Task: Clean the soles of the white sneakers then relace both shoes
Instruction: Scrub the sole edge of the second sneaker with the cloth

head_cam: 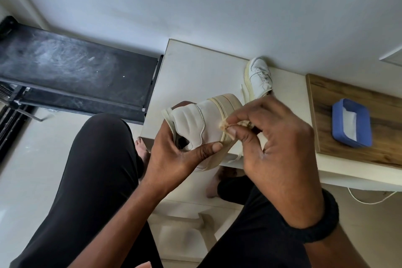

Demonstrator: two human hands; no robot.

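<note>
**Sole-cleaning stage, head view.** Your left hand (pixel 174 154) grips the held sneaker (pixel 208 124) at its heel end. The fingers curl around the collar and the thumb lies along the side, just beside the cream midsole. The shoe is turned so that its sole edge faces your right hand (pixel 278 137). This hand is closed in a pinch on a small tan wad (pixel 237 125), apparently a scrap of cloth or wipe, and presses it against the sole edge. A black wristband (pixel 322 222) circles the right wrist.

**Progress, as judged.** You are in the first part of the task, cleaning the sole of one shoe. The midsole band under the wad looks yellowed, so this side seems unfinished. Whether the tread face has been wiped cannot be told, as it faces away. No lacing shows on the held sneaker from this angle.

**Beyond the hands.** A pale strip (pixel 233 159), likely a loose lace, lies on the tabletop (pixel 195 72) at its near edge, just below and between your two hands. The second sneaker (pixel 260 78) lies on its side against the wall, beyond your right hand's fingertips and apart from them. Its sole edge also looks yellowed, so it probably awaits cleaning, and relacing of both shoes appears to remain. Well to the right of your right hand, a blue tray (pixel 348 140) holding something white sits on a wooden board (pixel 387 115).
</note>
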